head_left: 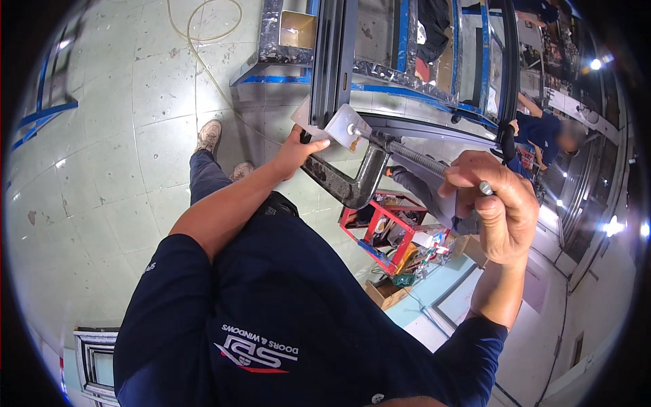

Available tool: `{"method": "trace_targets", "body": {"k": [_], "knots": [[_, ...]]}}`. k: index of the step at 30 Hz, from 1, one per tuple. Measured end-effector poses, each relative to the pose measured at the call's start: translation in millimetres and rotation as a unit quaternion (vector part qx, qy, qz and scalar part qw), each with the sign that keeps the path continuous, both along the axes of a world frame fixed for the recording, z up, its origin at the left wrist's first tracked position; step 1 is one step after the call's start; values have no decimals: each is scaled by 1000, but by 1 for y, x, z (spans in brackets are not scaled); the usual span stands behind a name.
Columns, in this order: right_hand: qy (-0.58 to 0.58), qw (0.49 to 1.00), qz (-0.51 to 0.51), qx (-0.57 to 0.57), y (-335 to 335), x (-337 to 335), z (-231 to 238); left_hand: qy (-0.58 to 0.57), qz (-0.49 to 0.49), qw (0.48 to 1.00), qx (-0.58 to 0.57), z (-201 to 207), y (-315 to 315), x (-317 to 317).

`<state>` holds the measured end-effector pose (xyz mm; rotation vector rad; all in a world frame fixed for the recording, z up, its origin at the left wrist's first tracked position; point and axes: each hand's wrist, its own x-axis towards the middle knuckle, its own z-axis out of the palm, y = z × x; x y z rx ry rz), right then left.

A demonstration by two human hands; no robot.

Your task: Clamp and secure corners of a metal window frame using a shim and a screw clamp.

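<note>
A black G-clamp (357,190) straddles the corner of a dark metal frame (330,68). One white pad (350,127) sits under the tip of its threaded screw (417,157); another white pad (308,117) lies against the frame's left side. My left hand (298,154) is closed around the clamp's fixed end by the left pad, thumb across toward the other pad. At the screw's outer end, my right hand (500,203) has its fingers curled on the clamp's handle, and a metal bar end (485,188) shows between thumb and fingers.
Under the frame stands a bench with blue rails (380,88). A red tool cart (386,234) holding several items is below the clamp. A hose (196,54) loops over the tiled floor. Another person (542,132) is at the frame's far right side; frames (95,359) lean lower left.
</note>
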<state>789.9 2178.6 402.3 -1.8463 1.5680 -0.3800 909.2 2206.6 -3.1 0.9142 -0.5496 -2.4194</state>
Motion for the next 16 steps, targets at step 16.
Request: {"method": "trace_targets", "body": {"k": [16], "knots": [[-107,983,-145,-33,4,6,-14,-40,160,986,-11,-35,15,-25]]}}
